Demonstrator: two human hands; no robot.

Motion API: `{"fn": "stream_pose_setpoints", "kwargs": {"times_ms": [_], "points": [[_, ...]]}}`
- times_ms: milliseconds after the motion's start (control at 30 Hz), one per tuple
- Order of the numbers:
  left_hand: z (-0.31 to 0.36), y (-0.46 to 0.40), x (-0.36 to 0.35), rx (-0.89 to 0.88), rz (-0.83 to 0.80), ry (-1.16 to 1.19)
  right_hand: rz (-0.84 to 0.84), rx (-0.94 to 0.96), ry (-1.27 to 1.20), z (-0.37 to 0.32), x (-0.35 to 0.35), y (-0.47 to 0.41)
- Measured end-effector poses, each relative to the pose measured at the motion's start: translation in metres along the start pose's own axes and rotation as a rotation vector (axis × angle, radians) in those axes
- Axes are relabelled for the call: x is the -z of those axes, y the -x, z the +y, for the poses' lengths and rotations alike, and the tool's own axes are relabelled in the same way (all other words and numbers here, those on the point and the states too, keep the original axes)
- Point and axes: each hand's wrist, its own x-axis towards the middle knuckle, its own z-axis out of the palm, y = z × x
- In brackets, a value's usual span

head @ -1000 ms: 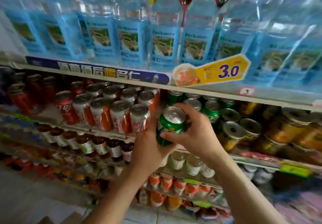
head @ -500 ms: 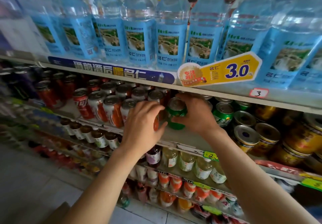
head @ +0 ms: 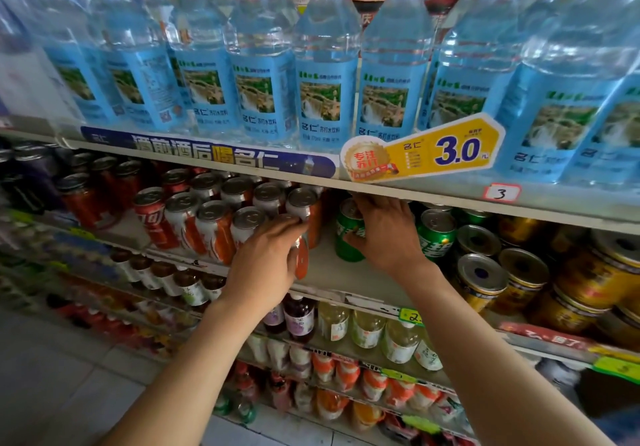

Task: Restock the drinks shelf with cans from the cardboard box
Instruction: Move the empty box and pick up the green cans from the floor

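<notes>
My right hand (head: 384,234) grips a green can (head: 348,232) that stands on the drinks shelf (head: 332,269), just under the shelf above. More green cans (head: 435,237) stand to its right. My left hand (head: 266,262) curls round an orange-and-white can (head: 302,258) at the front of the orange row, a gap of bare shelf apart from the green can. The cardboard box is out of view.
Red cola cans (head: 152,217) and further orange cans fill the shelf to the left, gold tins (head: 485,279) the right. Water bottles (head: 325,74) crowd the shelf above, with a yellow price tag (head: 426,151). Small bottles line the lower shelves. Tiled floor lies at the lower left.
My right hand carried the green can from in front of the shelf into the gap and set it down on the shelf. My left hand left that can and took hold of the orange can.
</notes>
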Motion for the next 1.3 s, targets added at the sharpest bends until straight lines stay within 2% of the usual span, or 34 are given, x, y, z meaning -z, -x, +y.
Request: {"fn": "stream_pose_setpoints", "kwargs": {"times_ms": [333,533,633,700,733,767,800,867,1000,1133,1267,1300], "points": [[-0.003,-0.001,-0.004,-0.014,0.026,0.003,0.062,-0.014,0.094,-0.011,-0.006,0.007],[-0.007,0.005,0.002,-0.092,0.032,0.037,0.047,-0.021,0.086,-0.020,-0.001,0.015],[-0.016,0.021,0.012,-0.099,0.134,0.189,0.268,-0.006,-0.052,-0.037,0.011,0.037],[-0.029,0.046,0.016,-0.054,0.264,0.340,0.489,0.042,-0.294,-0.064,0.020,0.067],[-0.046,0.065,0.014,0.020,0.312,0.386,0.524,0.108,-0.444,-0.085,0.018,0.082],[-0.066,0.085,0.009,0.129,0.325,0.421,0.477,0.186,-0.571,-0.107,0.012,0.097],[-0.088,0.106,-0.002,0.250,0.304,0.449,0.354,0.264,-0.673,-0.126,0.000,0.111],[-0.135,0.155,-0.032,0.501,0.202,0.480,-0.001,0.361,-0.782,-0.163,-0.041,0.132],[-0.209,0.238,-0.082,0.856,0.005,0.523,-0.637,0.197,-0.796,-0.225,-0.156,0.149],[-0.262,0.300,-0.130,1.047,-0.153,0.521,-0.920,0.049,-0.685,-0.263,-0.282,0.163],[-0.312,0.358,-0.218,1.201,-0.203,0.549,-1.138,-0.154,-0.593,-0.283,-0.444,0.187],[-0.327,0.384,-0.265,1.245,-0.187,0.557,-1.166,-0.191,-0.572,-0.281,-0.510,0.204]]}}
